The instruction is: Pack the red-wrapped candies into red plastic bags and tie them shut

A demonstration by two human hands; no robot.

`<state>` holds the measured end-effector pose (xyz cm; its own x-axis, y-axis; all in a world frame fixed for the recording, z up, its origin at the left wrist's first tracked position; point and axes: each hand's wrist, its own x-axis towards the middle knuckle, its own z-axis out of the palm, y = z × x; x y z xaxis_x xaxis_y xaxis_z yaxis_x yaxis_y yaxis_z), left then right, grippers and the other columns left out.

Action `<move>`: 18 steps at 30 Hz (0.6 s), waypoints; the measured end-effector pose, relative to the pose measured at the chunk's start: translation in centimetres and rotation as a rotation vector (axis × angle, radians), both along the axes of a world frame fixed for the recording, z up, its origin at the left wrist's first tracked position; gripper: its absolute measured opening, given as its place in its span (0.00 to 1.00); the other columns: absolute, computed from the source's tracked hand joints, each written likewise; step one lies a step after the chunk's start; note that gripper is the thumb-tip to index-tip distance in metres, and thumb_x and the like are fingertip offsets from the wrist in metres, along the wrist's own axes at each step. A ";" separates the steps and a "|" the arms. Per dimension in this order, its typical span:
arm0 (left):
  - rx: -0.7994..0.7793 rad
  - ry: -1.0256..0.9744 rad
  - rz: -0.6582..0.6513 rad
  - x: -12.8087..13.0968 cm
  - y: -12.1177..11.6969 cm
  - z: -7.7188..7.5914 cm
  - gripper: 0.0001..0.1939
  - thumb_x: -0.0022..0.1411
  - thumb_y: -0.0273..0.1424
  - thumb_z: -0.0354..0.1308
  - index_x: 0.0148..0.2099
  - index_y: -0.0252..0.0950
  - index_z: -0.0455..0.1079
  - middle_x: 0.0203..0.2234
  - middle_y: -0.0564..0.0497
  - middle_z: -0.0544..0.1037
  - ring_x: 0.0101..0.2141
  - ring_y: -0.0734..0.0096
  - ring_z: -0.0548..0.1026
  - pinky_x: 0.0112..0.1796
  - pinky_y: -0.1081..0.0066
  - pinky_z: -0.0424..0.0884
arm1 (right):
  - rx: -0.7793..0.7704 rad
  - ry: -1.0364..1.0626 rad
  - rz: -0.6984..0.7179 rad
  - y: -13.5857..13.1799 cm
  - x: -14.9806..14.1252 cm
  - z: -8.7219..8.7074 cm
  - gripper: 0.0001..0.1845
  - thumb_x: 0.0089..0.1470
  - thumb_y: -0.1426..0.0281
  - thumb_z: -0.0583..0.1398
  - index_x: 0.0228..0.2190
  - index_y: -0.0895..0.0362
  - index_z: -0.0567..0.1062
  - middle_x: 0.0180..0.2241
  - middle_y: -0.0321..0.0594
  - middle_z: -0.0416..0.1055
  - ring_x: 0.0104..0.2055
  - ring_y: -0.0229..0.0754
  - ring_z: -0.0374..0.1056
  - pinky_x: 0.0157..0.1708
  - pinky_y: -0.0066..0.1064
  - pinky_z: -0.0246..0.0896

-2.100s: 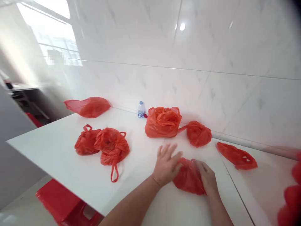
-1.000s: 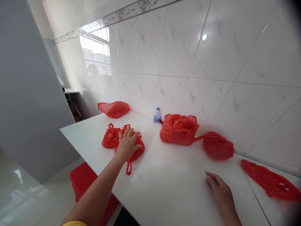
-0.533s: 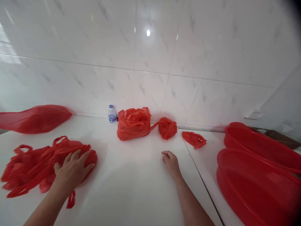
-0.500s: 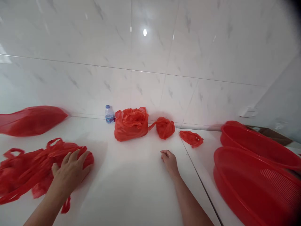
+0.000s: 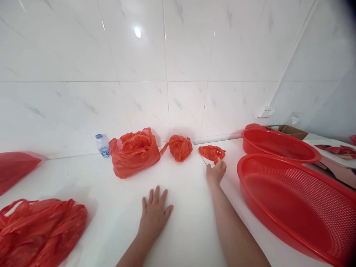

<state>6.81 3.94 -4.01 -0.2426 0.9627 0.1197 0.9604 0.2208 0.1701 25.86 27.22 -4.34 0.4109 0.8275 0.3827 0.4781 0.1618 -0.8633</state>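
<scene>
The left hand (image 5: 154,216) lies palm down over the table (image 5: 114,207), grip spread wide and empty. Beyond, the right hand (image 5: 216,172) is extended, its grip curled at the near edge of the flattened red bag (image 5: 210,152) by the wall (image 5: 185,55); whether it pinches, I cannot tell.

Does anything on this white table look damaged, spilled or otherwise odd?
I see no spill. One oddity: the small, flattened red plastic bag at the right hand shows pale spots near its right end, unlike the bunched red plastic bag beside it. They may be holes; I can't tell.
</scene>
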 end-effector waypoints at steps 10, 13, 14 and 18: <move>0.149 -0.156 -0.005 -0.5 2.5 -1.1 0.23 0.61 0.38 0.50 0.58 0.41 0.63 0.62 0.43 0.57 0.62 0.51 0.51 0.57 0.43 0.45 | -0.020 -0.032 0.030 4.3 1.4 0.2 0.31 0.44 0.72 0.53 0.53 0.60 0.65 0.55 0.52 0.58 0.56 0.56 0.55 0.55 0.46 0.49; 0.292 -0.280 0.018 -1.0 2.7 -0.9 0.21 0.61 0.38 0.50 0.56 0.42 0.64 0.59 0.44 0.62 0.60 0.54 0.56 0.57 0.43 0.45 | 0.171 -0.210 0.113 1.8 -0.4 1.1 0.31 0.47 0.74 0.53 0.54 0.64 0.63 0.56 0.54 0.57 0.60 0.55 0.49 0.58 0.47 0.44; 0.342 -0.346 0.016 -1.2 2.7 -0.8 0.21 0.62 0.40 0.49 0.56 0.42 0.64 0.58 0.44 0.63 0.59 0.54 0.57 0.57 0.44 0.47 | 0.270 -0.308 0.175 0.2 -1.5 1.4 0.30 0.48 0.75 0.52 0.54 0.65 0.63 0.56 0.55 0.58 0.61 0.55 0.49 0.59 0.48 0.43; 0.509 -0.746 -0.044 -2.0 2.6 0.1 0.24 0.63 0.44 0.47 0.58 0.40 0.61 0.57 0.42 0.63 0.55 0.56 0.63 0.53 0.52 0.61 | 0.522 -0.592 0.534 -8.9 -6.6 2.4 0.27 0.53 0.78 0.49 0.55 0.60 0.63 0.53 0.51 0.62 0.60 0.52 0.51 0.59 0.53 0.43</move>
